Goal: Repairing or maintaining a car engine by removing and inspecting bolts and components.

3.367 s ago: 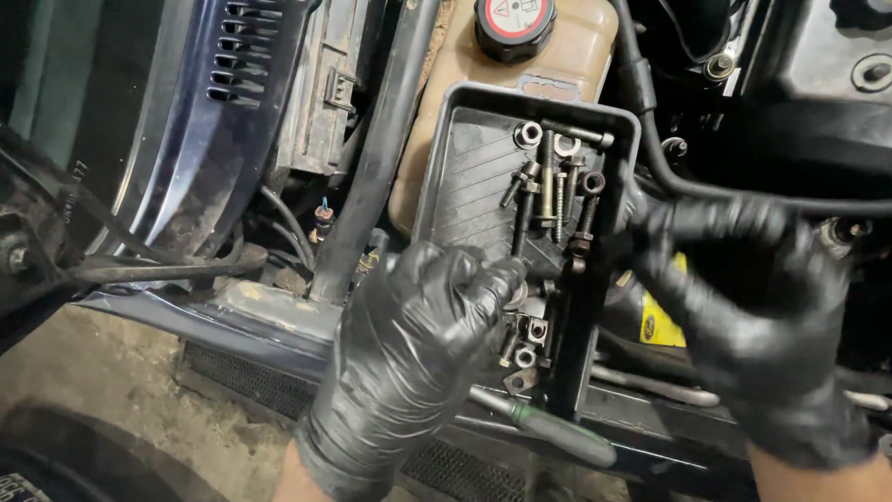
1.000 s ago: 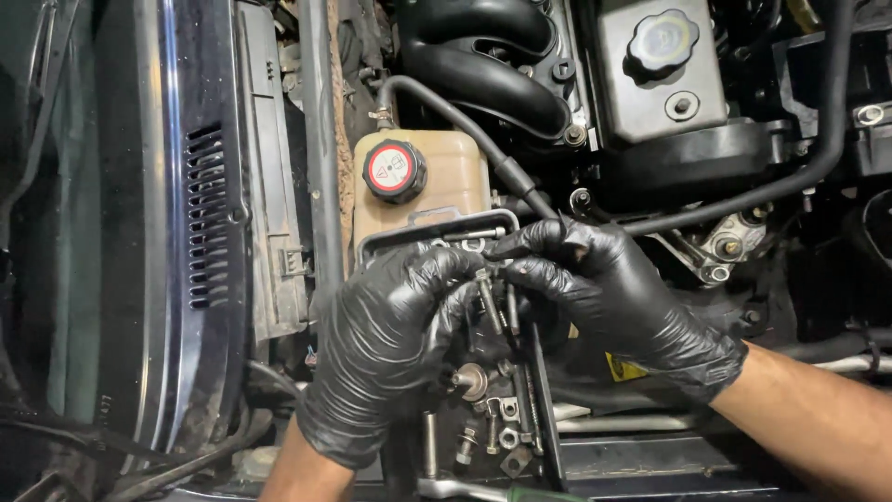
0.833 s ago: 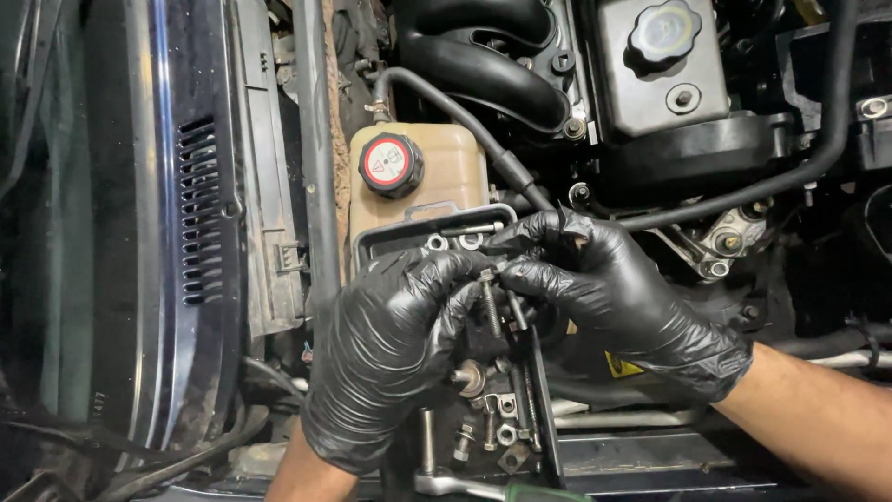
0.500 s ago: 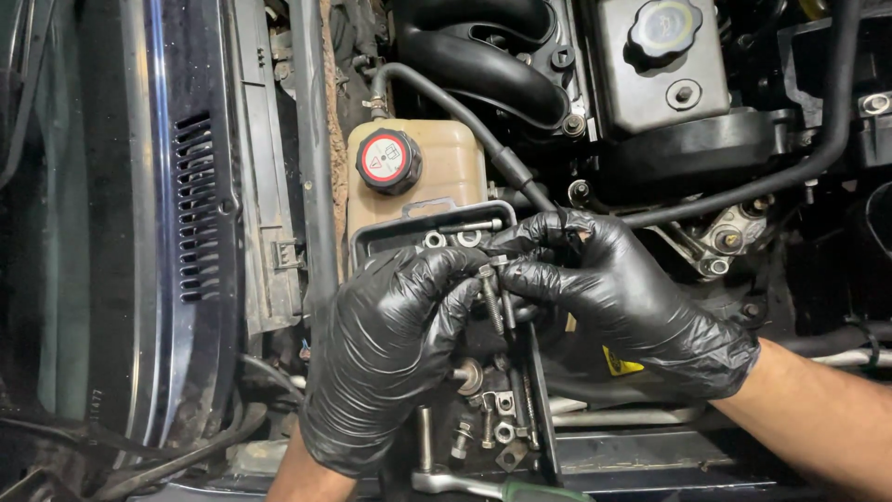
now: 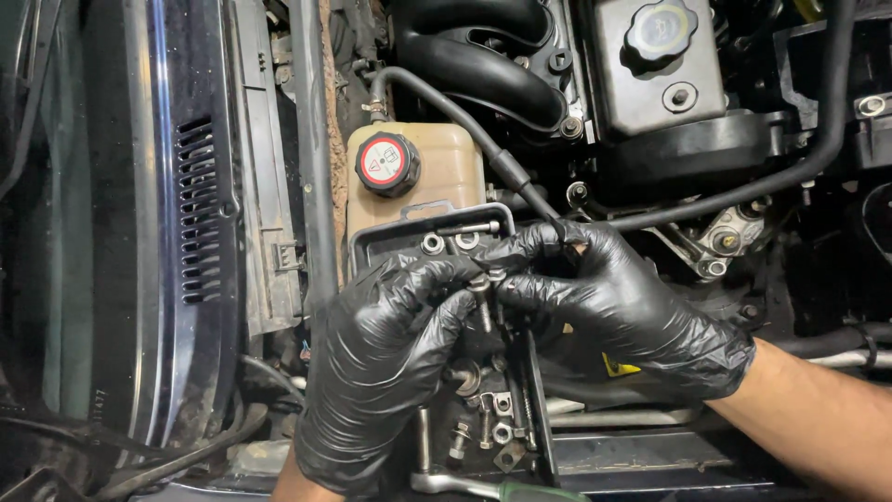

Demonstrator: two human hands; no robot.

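Both my hands wear black gloves over a black plastic tray holding several bolts, nuts and washers. My left hand pinches the head of a long bolt that stands upright above the tray. My right hand comes in from the right and its fingertips pinch a second bolt right beside the first. More loose bolts and washers lie in the tray's near end. A long bolt lies across the tray's far end.
A beige coolant tank with a red-ringed black cap sits just beyond the tray. A black hose runs behind my right hand. The engine cover with an oil filler cap is at the far right. A green-handled ratchet lies at the near edge.
The view moved from the tray's near end up over the engine bay. Both hands came together over the tray and now pinch bolts side by side; they have barely moved in the last second.
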